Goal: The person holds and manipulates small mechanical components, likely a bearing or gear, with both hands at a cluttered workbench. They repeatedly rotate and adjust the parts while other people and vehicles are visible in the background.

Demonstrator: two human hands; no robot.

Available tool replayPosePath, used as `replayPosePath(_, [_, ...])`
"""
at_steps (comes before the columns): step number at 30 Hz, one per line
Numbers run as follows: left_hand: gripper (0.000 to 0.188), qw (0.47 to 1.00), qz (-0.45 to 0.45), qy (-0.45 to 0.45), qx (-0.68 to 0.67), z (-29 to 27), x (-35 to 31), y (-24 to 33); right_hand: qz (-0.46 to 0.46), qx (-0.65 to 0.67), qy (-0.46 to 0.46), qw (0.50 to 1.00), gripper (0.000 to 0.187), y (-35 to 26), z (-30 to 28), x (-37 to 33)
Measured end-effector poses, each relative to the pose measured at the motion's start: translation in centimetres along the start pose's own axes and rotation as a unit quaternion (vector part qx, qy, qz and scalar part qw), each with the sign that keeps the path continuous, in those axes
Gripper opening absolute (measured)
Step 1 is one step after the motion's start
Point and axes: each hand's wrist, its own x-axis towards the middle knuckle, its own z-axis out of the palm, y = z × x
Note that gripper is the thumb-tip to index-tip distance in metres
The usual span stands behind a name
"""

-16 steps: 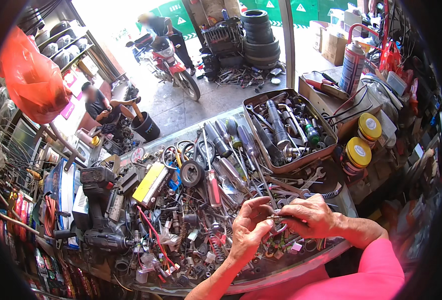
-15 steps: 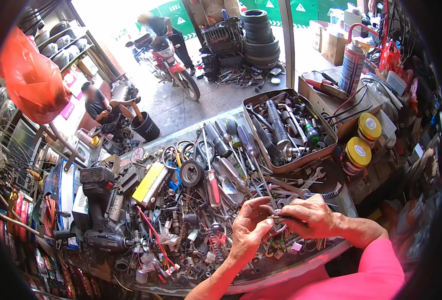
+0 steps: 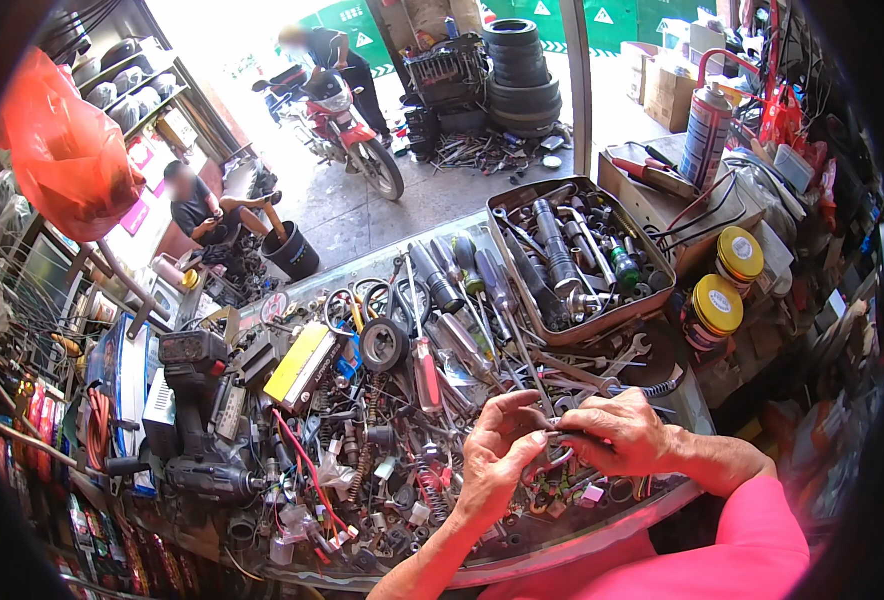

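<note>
- Desk is totally buried in tools and scrap bits, right under the fingers.
- Metal tray full of sockets and wrenches sits well beyond the fingers.
- Black drill lies far off to their left.
- Left hand and right hand meet fingertip to fingertip, fingers narrow, pinching a small metal part between them, just above the clutter.

Bright daylight from the open doorway, overexposed at top; sharp centre, fisheye-bent dark rim
</note>
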Motion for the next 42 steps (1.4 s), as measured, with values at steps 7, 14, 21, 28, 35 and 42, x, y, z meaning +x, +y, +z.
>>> replayPosePath(7, [0.026,0.989,-0.067,-0.012,0.129,-0.2,-0.3,0.1,-0.013,-0.003,0.012,1.0,0.029,0.0,0.0,-0.2])
replayPosePath(14, [0.028,0.995,0.055,0.001,0.089,0.4,-0.5,-0.2,0.001,-0.005,0.034,0.999,0.028,0.4,-0.2,-0.2])
replayPosePath(21, [0.027,0.998,-0.003,-0.002,0.056,-0.1,-0.4,0.1,0.002,-0.007,0.029,1.0,0.029,0.3,-0.2,-0.2])
replayPosePath(28, [0.029,0.997,0.037,0.06,0.038,0.1,0.0,-0.4,0.013,-0.013,0.04,0.999,0.027,0.1,-0.3,0.0])
replayPosePath(35, [0.034,0.996,0.044,0.047,0.056,0.5,-0.1,0.0,0.046,-0.015,0.038,0.998,0.026,0.4,-0.4,0.0])
replayPosePath(42, [0.035,0.991,0.09,0.036,0.091,0.6,0.0,-1.3,0.036,0.003,0.033,0.999,0.024,0.3,-0.2,0.0])
